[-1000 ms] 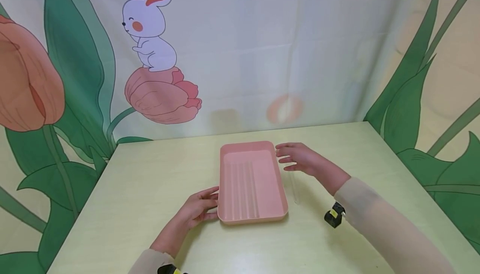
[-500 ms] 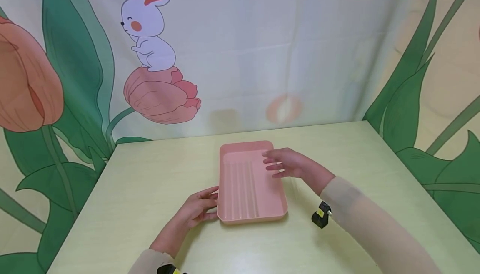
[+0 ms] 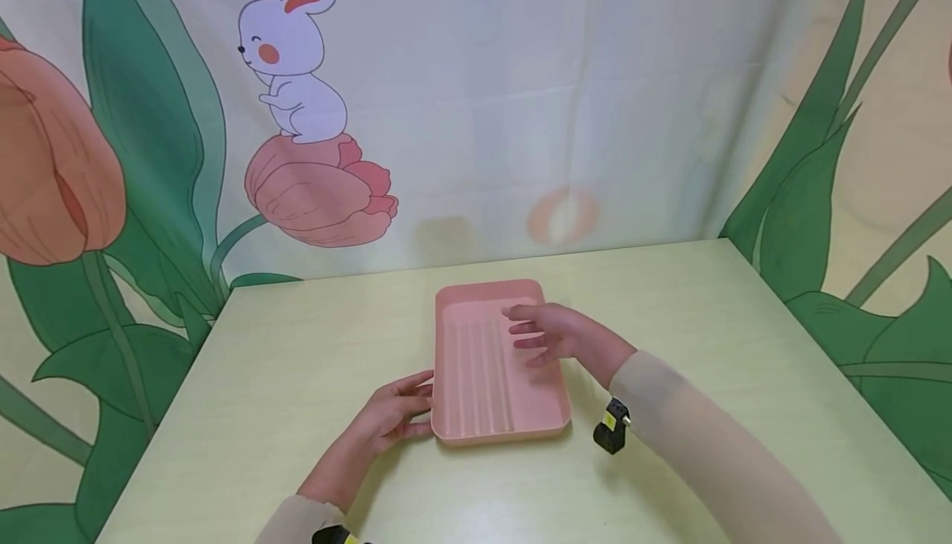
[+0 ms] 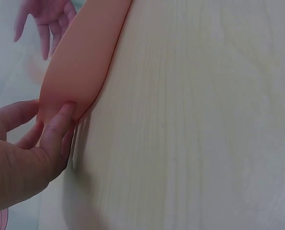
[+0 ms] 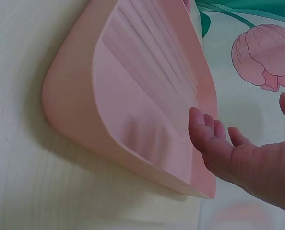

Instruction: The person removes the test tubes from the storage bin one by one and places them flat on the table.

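On the tabletop (image 3: 260, 354) sits the pink tray (image 3: 539, 405), left hand (image 3: 388, 418) touching its left wall, fingers uncurled; the right hand (image 3: 554, 333) hangs over its right half, spread, holding nothing. Steadying seems under way; the next move likely calls for clearing the rim.

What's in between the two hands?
Part of the pink tray lies between the left hand and the right hand; the head view shows it.
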Tool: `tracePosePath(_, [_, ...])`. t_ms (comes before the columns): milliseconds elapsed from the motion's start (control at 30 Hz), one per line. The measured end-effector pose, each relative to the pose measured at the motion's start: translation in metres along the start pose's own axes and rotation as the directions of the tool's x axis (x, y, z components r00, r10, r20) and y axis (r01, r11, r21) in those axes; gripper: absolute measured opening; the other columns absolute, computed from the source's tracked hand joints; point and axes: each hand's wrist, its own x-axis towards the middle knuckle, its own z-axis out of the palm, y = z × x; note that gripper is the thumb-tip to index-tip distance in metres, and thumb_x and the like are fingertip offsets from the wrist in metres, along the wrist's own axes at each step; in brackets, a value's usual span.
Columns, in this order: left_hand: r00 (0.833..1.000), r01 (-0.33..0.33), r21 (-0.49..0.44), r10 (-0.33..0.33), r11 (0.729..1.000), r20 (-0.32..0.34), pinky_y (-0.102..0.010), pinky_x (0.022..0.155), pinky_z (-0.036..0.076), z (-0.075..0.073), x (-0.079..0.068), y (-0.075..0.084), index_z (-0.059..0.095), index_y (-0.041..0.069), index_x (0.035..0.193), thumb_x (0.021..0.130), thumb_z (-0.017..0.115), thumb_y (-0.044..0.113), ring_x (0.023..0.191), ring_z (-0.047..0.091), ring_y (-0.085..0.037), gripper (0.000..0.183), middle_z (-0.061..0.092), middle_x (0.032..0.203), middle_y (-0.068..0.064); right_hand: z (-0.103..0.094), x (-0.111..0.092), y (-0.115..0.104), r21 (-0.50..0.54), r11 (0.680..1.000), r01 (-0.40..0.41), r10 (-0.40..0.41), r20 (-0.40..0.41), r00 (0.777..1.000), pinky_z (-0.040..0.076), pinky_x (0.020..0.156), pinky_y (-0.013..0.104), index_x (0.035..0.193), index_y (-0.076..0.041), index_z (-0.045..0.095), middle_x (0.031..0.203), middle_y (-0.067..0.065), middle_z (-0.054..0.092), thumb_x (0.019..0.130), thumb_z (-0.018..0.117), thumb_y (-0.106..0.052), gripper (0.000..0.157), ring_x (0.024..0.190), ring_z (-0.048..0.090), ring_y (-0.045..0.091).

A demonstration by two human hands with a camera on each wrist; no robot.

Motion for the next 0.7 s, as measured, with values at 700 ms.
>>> tracePosePath(700, [1.000, 0.011, 0.000, -0.011, 1.000, -0.018, -0.041, 0.085, 0.065, 0.000, 0.001, 0.001, 0.038, -0.001, 0.156, 0.099, 0.053, -0.004, 0.104, 0.070, -0.019, 0.058, 0.042, 0.157, -0.032, 0.006, 0.030, 0.009, 0.058, 0.991, -0.125, 0.131, -0.113, 0.985, 0.047, 0.113, 0.060, 0.153, -0.011, 0.042, 0.158, 0.018, 0.041, 0.102, 0.060, -0.035, 0.060, 0.129, 0.048, 0.029])
